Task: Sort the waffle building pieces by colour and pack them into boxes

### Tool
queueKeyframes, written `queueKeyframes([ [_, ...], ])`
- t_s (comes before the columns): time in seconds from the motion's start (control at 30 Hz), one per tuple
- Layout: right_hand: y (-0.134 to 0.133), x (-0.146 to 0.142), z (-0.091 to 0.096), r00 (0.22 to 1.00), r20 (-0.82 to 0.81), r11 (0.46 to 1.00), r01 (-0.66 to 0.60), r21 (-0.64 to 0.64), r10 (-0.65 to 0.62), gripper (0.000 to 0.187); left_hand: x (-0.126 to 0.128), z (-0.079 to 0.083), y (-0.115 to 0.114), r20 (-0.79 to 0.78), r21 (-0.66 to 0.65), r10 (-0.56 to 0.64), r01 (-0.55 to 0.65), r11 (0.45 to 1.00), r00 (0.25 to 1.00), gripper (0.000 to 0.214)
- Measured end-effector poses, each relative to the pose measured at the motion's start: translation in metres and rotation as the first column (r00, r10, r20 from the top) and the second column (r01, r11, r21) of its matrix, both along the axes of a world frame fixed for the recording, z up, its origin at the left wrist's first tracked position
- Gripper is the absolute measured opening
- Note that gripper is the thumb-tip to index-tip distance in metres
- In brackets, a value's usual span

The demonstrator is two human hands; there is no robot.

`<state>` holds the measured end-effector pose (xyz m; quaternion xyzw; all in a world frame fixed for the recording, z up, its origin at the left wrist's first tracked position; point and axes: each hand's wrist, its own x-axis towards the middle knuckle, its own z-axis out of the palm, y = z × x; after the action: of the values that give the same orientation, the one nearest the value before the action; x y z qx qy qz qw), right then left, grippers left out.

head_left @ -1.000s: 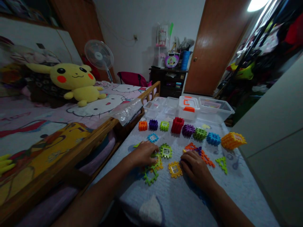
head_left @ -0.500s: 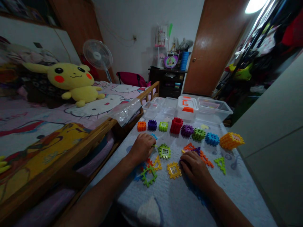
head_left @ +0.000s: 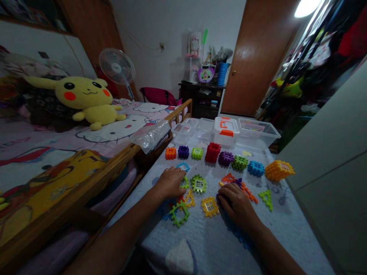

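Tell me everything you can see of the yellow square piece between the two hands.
The yellow square piece is a flat plastic tile with notched edges around a pale gridded window. It lies flat on the light blue tablecloth. The right hand rests just beside its right edge; contact cannot be told. An open green piece lies apart to its left.

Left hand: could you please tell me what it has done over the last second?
The left hand reached forward over the blue flat plastic tile, then drew back toward the person, uncovering it. No grasp is visible. The right hand and yellow square plastic tile stayed put.
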<state>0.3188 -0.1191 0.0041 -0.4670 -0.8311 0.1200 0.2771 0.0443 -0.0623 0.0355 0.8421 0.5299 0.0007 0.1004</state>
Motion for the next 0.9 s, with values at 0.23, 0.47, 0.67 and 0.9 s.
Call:
queueKeyframes([
  [0.23, 0.000, -0.001, -0.001, 1.000, 0.015, 1.000, 0.001, -0.018, 0.000, 0.014, 0.008, 0.014, 0.002, 0.186, 0.043, -0.030, 0.022, 0.999, 0.982, 0.053],
  [0.47, 0.000, 0.001, -0.003, 1.000, -0.003, 1.000, 0.011, 0.008, -0.011, 0.014, 0.040, 0.005, 0.009, 0.214, 0.010, -0.208, 0.211, 0.977, 0.954, 0.046],
  [0.67, 0.000, 0.002, -0.002, 1.000, -0.009, 1.000, 0.013, 0.003, -0.013, 0.014, 0.045, 0.000, 0.011, 0.144, -0.039, -0.193, 0.200, 0.979, 0.971, 0.055],
  [0.9, -0.001, 0.000, -0.001, 1.000, -0.004, 1.000, 0.019, 0.009, -0.019, 0.014, 0.054, 0.005, 0.007, 0.080, -0.009, -0.170, 0.172, 0.985, 0.982, 0.048],
])
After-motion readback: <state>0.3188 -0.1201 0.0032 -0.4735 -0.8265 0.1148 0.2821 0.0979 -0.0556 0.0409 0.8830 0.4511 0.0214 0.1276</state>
